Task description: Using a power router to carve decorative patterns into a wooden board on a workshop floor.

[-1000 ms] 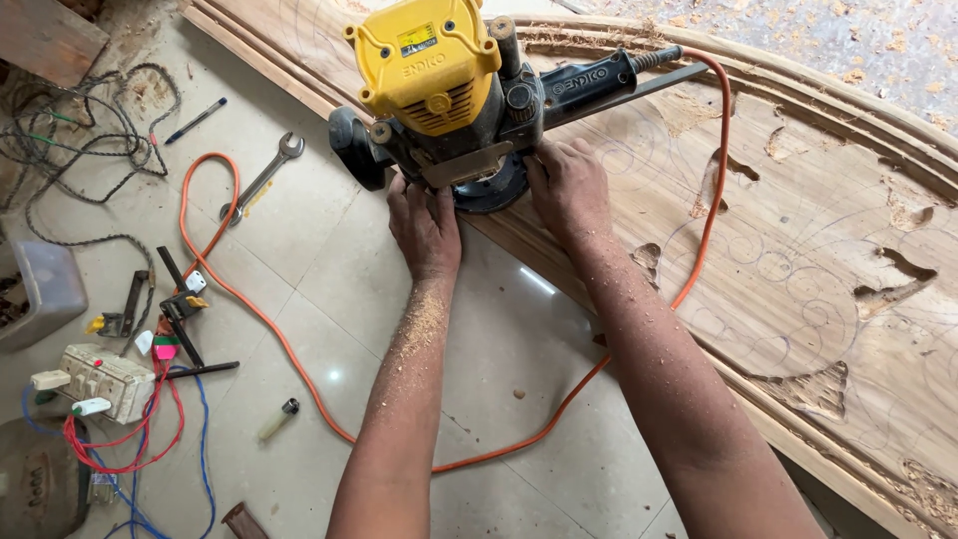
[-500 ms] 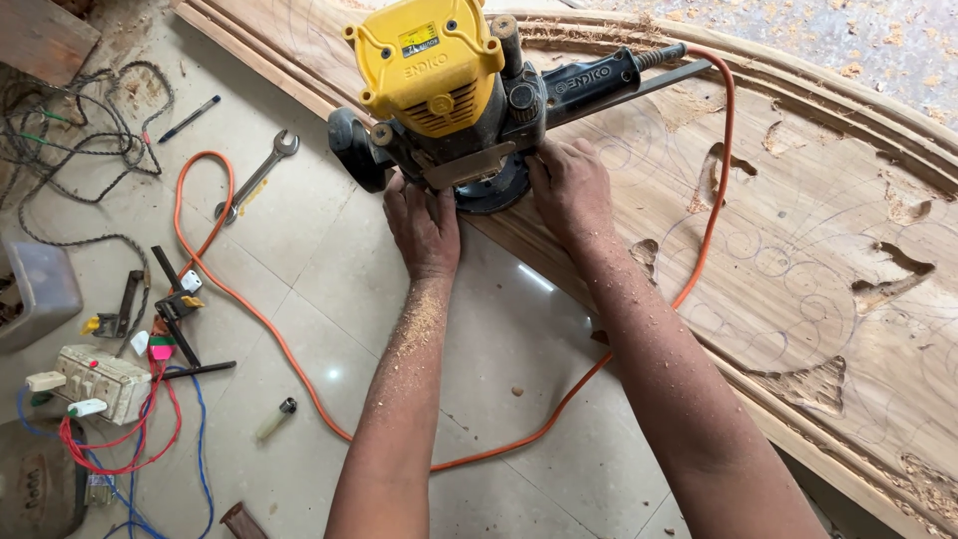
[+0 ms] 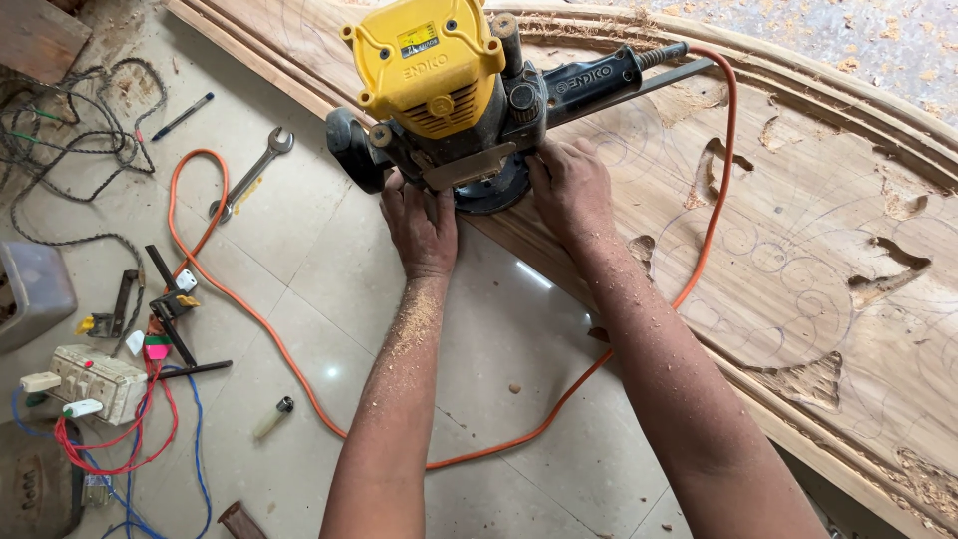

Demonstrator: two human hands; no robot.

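Note:
A yellow and black electric router [image 3: 449, 95] stands on the near edge of a large carved wooden panel [image 3: 798, 250]. My left hand [image 3: 421, 225] rests against the router's round base on its left side, fingers pressed to it. My right hand [image 3: 571, 190] holds the base on the right side, lying on the wood. Sawdust covers both forearms. The panel bears drawn scroll lines and several cut-out recesses. The router's orange cable [image 3: 299, 369] loops over the panel and across the tiled floor.
On the floor at left lie a spanner [image 3: 254, 172], a pen [image 3: 182, 117], a tangle of dark wire [image 3: 60, 150], a white socket box [image 3: 95, 384] with red and blue wires, small hand tools [image 3: 165, 304], and a grey container [image 3: 30, 294].
The router and both hands stay together at the panel's edge; the view has shifted only slightly. No grip has visibly changed.

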